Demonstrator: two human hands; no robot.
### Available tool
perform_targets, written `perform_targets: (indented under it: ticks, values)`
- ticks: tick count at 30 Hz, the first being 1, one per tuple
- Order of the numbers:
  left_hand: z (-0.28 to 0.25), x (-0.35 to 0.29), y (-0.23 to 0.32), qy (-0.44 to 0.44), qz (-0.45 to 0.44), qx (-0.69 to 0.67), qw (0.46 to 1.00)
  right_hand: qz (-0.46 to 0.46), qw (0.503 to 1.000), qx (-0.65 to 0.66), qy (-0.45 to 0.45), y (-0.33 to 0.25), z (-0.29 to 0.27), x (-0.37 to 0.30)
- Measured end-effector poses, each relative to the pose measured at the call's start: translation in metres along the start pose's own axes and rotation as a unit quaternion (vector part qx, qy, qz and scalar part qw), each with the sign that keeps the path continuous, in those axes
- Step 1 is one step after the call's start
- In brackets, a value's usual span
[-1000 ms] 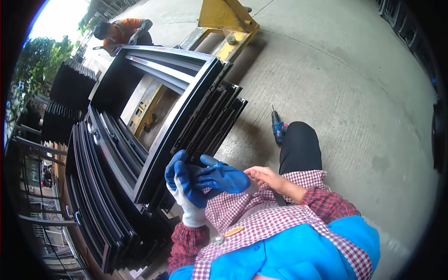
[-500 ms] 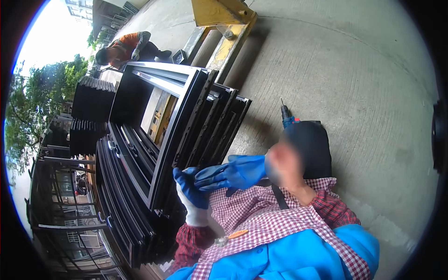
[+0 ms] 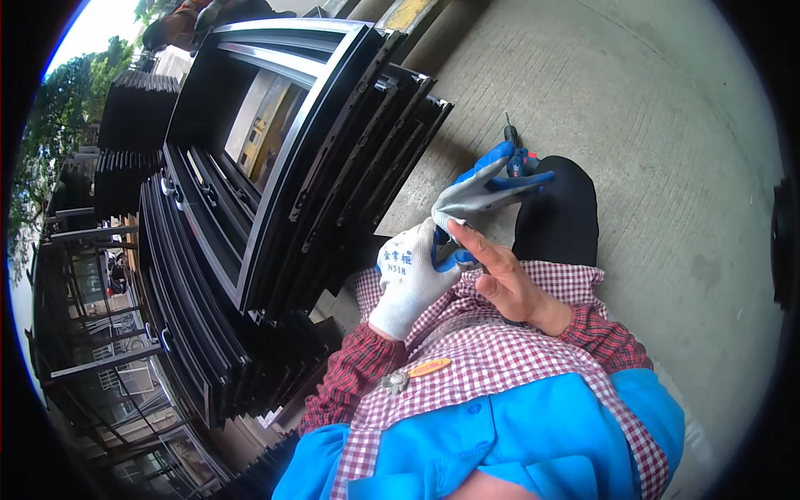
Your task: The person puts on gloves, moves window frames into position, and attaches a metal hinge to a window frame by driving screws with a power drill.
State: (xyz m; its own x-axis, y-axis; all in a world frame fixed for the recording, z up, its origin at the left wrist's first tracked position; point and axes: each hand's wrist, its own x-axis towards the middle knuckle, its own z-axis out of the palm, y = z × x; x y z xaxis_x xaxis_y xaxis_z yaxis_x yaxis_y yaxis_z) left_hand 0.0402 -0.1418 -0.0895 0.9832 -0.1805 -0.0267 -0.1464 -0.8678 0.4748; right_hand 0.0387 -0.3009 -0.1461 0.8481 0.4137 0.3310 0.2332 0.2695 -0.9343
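My left hand [image 3: 410,277] wears a white knit glove with blue-coated fingers. It is closed on the cuff of a loose work glove [image 3: 487,193], whose blue-tipped fingers spread out beyond it. My bare right hand [image 3: 512,285] is held beside that cuff, with its fingers stretched out and the thumb apart. The index fingertip is at the cuff's edge; whether it is inside cannot be told. Both forearms have red checked sleeves, over a checked apron [image 3: 492,362].
Left of my hands is a stack of black metal frames [image 3: 279,196], with more frames [image 3: 192,308] lower down. A cordless drill [image 3: 517,157] stands on the concrete floor [image 3: 667,167] beyond my dark-trousered knee [image 3: 558,208]. A co-worker [image 3: 179,29] bends at the frames' far end, near a yellow metal piece [image 3: 408,12].
The loose glove has swung from pointing right to pointing up and away, now showing its grey back. My right hand has come down to its cuff. The view has tilted downward.
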Motion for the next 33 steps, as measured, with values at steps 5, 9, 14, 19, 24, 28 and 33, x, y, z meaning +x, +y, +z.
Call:
perform_targets:
  ticks: [5,9,14,19,24,28,33]
  values:
    - [0.019,-0.025,-0.03,0.019,-0.016,-0.031,0.999,0.004,0.992,-0.091,-0.091,0.003,0.019,-0.01]
    - [0.025,-0.042,-0.046,0.016,-0.08,-0.098,0.992,-0.006,0.979,-0.197,0.051,0.005,0.036,-0.007]
    - [0.028,-0.055,-0.062,0.049,-0.037,-0.109,0.992,0.277,0.911,-0.268,-0.149,-0.013,0.026,0.002]
    - [0.025,-0.077,-0.069,0.038,0.003,-0.146,0.989,0.288,0.903,-0.236,-0.213,-0.037,0.018,0.027]
    - [0.015,-0.083,-0.078,0.029,-0.066,-0.192,0.979,0.13,0.989,-0.049,0.045,-0.092,0.012,0.099]
    - [-0.001,-0.084,-0.07,0.108,-0.041,-0.167,0.979,0.091,0.993,-0.051,0.053,-0.12,0.017,0.065]
    - [0.005,-0.078,-0.075,0.149,-0.026,-0.189,0.97,-0.048,0.993,-0.104,0.041,-0.14,-0.049,0.112]
